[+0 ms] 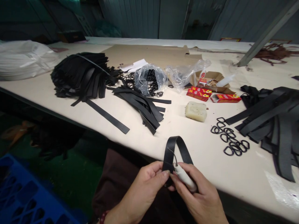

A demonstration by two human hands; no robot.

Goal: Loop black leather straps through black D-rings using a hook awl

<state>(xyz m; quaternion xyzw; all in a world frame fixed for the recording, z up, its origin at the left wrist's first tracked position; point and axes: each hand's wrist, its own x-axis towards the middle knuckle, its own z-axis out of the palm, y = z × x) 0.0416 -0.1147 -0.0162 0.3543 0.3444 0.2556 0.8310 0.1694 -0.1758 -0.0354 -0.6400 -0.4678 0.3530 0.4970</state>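
A black textured strap [181, 148] is bent into an upright loop at the table's near edge. My left hand [149, 183] pinches the strap's lower left part between thumb and fingers. In my right hand [198, 193] is a white-handled tool [185, 178] with a thin curved metal tip, which rises beside the loop. The fingertips of my right hand are close to my left thumb, near the strap's bottom. What lies beneath the fingers is hidden. Black D-shaped rings [230, 138] lie to the right, and a pale waxy block [195, 111] sits beyond the loop.
Black strap bundles [79, 74] lie at the left, with more straps [277, 121] at the right. A plastic bag of rings [150, 79] and red boxes [225, 98] stand farther back. A metal pole [266, 34] rises at the right; a blue crate [25, 189] is lower left.
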